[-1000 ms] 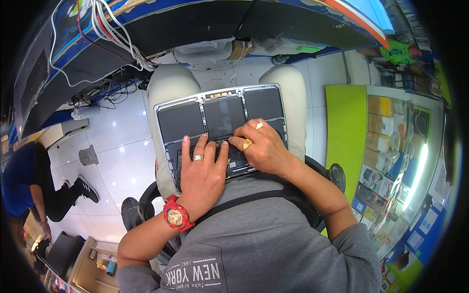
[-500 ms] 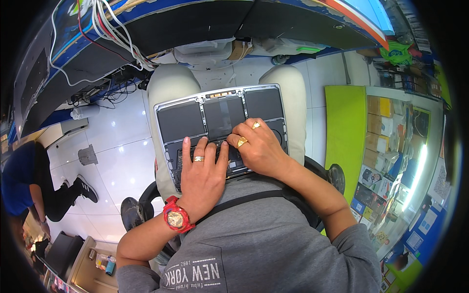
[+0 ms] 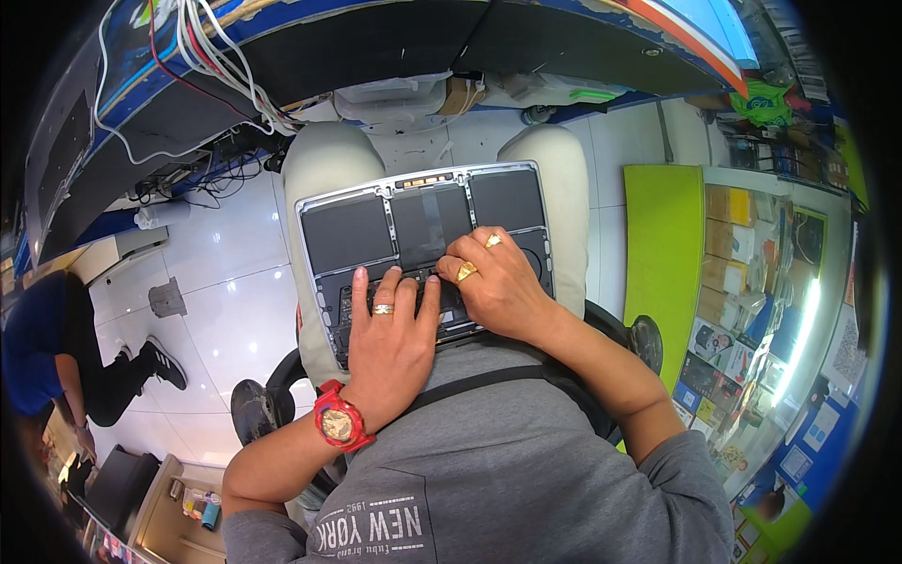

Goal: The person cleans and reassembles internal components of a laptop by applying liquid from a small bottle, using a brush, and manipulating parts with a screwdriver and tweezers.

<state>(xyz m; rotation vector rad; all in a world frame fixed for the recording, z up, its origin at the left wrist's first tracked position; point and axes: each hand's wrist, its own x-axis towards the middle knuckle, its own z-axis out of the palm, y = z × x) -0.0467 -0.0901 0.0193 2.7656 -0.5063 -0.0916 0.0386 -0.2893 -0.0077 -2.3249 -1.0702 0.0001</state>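
An open laptop base (image 3: 509,199) lies across my thighs with its inside showing. Flat black battery cells (image 3: 346,232) fill its far half, and the dark circuit board (image 3: 354,303) runs along the near half. My left hand (image 3: 390,334) rests over the board, fingers stretched and apart, the tips near the lower edge of the batteries. Just right of it, my right hand (image 3: 498,287) is closed, its fingers curled and pinched down at the middle of the base. What those fingertips grip, if anything, is hidden beneath them.
Beyond my knees stands a dark workbench (image 3: 366,47) with hanging white cables (image 3: 202,47) and plastic boxes (image 3: 390,99) underneath. A green-edged glass display case (image 3: 662,254) is at the right. Another person (image 3: 56,348) bends at the far left.
My left hand has shifted very slightly toward me and to the right. My right hand and the laptop base stay practically where they were.
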